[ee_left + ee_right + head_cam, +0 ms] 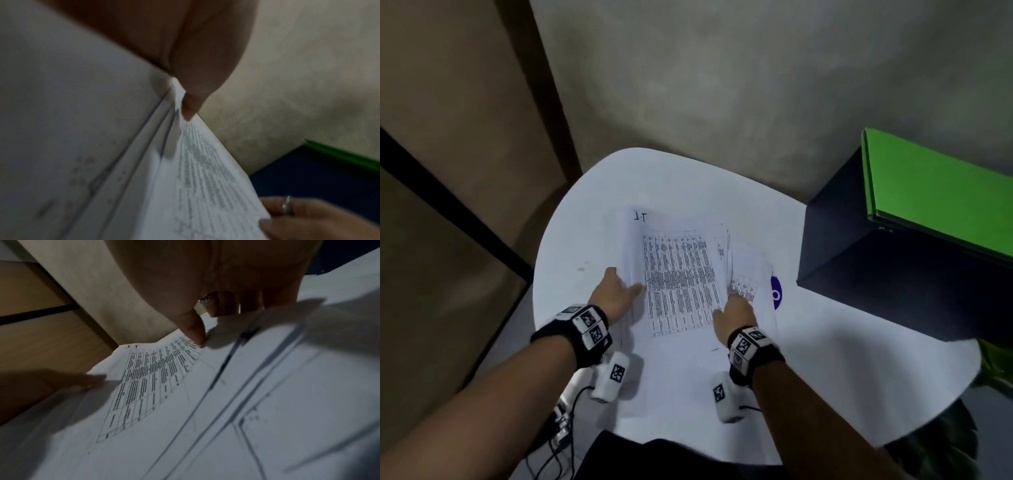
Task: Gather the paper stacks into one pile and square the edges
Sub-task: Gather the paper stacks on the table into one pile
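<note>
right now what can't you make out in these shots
- Table text on the top sheet: too small in the head view, blurred in both wrist views.
- Left hand fingertips: tucked under the papers' left edge.
- Blue disc: mostly covered by the right sheets.
- How many sheets: edges blur together.

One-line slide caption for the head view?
Both hands pinch the printed paper stack at its sides on the white table.

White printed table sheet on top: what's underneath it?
More white sheets fan out beneath the printed table sheet, over a round white table. How many is hidden.
</note>
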Demonstrator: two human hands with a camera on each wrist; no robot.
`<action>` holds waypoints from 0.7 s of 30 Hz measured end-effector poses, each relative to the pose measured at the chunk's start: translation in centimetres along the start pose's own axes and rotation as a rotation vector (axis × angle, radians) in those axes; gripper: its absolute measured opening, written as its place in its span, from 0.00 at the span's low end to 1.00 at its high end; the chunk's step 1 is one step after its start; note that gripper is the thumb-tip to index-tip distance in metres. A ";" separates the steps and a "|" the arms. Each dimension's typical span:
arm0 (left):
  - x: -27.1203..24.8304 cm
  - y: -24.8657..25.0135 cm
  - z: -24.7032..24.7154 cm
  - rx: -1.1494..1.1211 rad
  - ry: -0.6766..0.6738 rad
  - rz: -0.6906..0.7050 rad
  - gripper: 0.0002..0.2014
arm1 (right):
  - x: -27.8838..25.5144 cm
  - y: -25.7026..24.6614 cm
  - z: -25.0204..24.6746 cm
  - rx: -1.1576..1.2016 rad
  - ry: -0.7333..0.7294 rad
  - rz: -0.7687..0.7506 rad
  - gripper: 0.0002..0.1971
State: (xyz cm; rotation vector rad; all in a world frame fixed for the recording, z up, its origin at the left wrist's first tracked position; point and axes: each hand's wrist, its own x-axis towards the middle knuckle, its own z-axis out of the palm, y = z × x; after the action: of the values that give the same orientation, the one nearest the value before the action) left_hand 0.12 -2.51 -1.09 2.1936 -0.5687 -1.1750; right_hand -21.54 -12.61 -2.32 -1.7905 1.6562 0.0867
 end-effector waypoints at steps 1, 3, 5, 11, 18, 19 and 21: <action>0.1 -0.1 0.1 0.086 0.050 0.047 0.34 | -0.1 0.0 -0.1 0.010 0.012 0.006 0.26; -0.2 0.1 -0.1 0.075 0.093 0.115 0.35 | 0.1 0.5 -0.7 0.034 0.051 0.014 0.28; -0.6 0.1 -1.1 -0.019 0.112 0.209 0.35 | 0.4 1.1 -1.4 0.103 0.084 0.010 0.34; -4.1 3.1 -6.2 -0.354 0.071 0.505 0.19 | -0.8 -2.3 -7.1 0.758 0.026 -0.155 0.58; -6.9 8.9 -8.4 -0.535 0.187 0.757 0.14 | -5.3 -7.6 -14.8 0.975 0.165 -0.579 0.09; -6.9 8.9 -8.3 -0.536 0.215 0.791 0.14 | -5.9 -7.7 -15.0 0.962 0.179 -0.591 0.13; -6.3 8.1 -7.8 -0.548 0.221 0.810 0.21 | -6.2 -7.4 -14.5 0.909 0.170 -0.597 0.15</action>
State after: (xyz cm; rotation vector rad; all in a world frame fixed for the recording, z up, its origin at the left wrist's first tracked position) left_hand 2.67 -2.44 11.49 1.3750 -0.8125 -0.5479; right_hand -21.68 -15.19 14.93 -1.4744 0.9236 -0.9470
